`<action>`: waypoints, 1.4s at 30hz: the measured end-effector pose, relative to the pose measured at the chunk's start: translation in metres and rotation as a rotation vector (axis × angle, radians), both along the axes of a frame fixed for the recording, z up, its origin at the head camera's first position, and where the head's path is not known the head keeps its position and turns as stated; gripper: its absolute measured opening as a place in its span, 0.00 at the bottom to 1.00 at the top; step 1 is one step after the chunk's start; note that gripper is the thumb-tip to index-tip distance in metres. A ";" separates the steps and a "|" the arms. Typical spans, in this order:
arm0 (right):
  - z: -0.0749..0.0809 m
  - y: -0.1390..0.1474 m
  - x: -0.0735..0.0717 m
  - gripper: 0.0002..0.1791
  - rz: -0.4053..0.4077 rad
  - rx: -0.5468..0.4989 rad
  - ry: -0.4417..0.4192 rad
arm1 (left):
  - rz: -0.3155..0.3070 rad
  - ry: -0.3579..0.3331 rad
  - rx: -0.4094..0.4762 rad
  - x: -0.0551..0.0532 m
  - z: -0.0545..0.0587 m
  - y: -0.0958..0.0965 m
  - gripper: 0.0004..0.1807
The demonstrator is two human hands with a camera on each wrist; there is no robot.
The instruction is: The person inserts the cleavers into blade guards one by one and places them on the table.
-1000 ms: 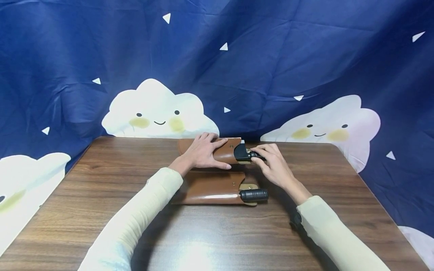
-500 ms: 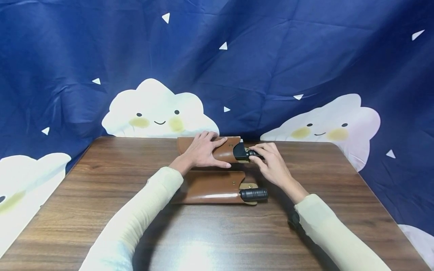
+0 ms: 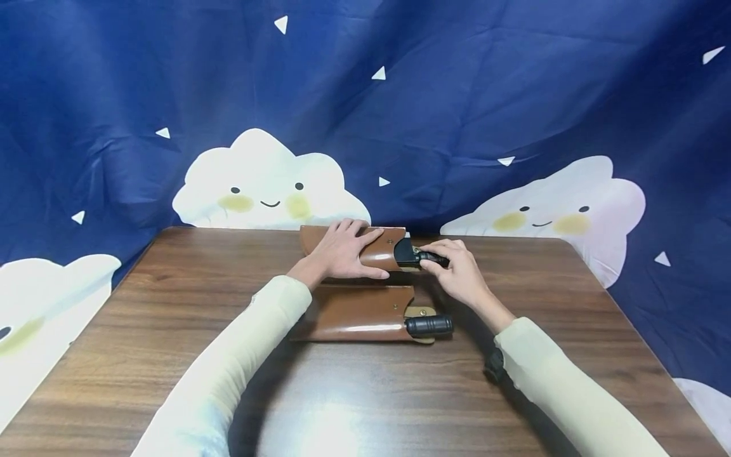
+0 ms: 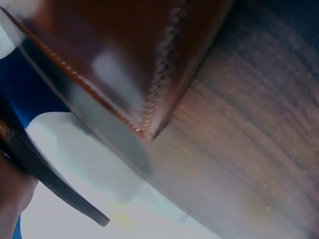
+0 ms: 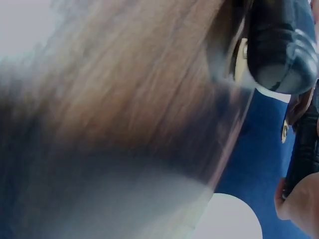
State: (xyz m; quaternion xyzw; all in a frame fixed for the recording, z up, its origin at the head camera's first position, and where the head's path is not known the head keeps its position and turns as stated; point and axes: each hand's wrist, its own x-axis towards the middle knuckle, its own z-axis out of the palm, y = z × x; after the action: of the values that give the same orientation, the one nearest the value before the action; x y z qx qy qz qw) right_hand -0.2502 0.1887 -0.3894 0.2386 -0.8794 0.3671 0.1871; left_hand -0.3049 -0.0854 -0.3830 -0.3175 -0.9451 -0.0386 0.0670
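Note:
My left hand [image 3: 342, 251] lies spread over the far brown leather sheath [image 3: 377, 257], fingers across its top and thumb along the near edge. Out of that sheath's right end comes a black tool handle [image 3: 434, 258]. My right hand [image 3: 459, 270] pinches this handle between thumb and fingers; the right wrist view shows the gripped handle [image 5: 305, 144] too. Closer in lies a second brown sheath [image 3: 354, 314], with a ribbed black handle [image 3: 429, 325] at its right end. Both blades are hidden. A stitched sheath corner [image 4: 124, 74] fills the upper left wrist view.
The wooden table [image 3: 354, 387] carries both sheaths, the far one close to its back edge. Behind it hangs a blue cloth [image 3: 422, 114] with smiling white clouds. A small dark object [image 3: 493, 367] sits under the right sleeve, partly hidden.
The right hand and the handle it pinches shift very slightly left. The left hand stays on the far sheath, and the nearer sheath lies still. The head view tilts a little.

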 end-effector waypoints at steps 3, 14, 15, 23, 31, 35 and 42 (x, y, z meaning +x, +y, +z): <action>-0.004 0.000 -0.002 0.13 -0.001 0.003 -0.030 | 0.004 -0.023 0.002 -0.002 -0.007 0.000 0.59; -0.016 0.001 -0.009 0.14 -0.036 0.015 -0.179 | 0.018 -0.101 -0.016 -0.009 -0.021 0.004 0.57; -0.016 0.001 -0.010 0.15 -0.036 0.018 -0.182 | 0.019 -0.104 -0.013 -0.009 -0.022 0.005 0.57; -0.021 -0.001 -0.015 0.16 -0.029 0.022 -0.221 | 0.027 -0.142 -0.025 -0.013 -0.027 0.005 0.57; -0.026 0.001 -0.018 0.15 -0.024 0.036 -0.254 | 0.035 -0.195 -0.059 -0.012 -0.026 0.007 0.56; -0.027 0.002 -0.021 0.16 -0.026 0.056 -0.276 | 0.038 -0.217 -0.064 -0.010 -0.025 0.008 0.55; -0.026 0.001 -0.023 0.17 -0.026 0.085 -0.346 | 0.038 -0.253 -0.067 -0.011 -0.027 0.007 0.55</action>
State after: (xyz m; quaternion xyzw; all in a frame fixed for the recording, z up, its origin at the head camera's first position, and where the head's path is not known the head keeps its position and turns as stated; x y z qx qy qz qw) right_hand -0.2728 0.1896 -0.4156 0.1679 -0.9162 0.3627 0.0274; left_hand -0.3160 -0.0784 -0.4103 -0.2940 -0.9527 -0.0455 -0.0629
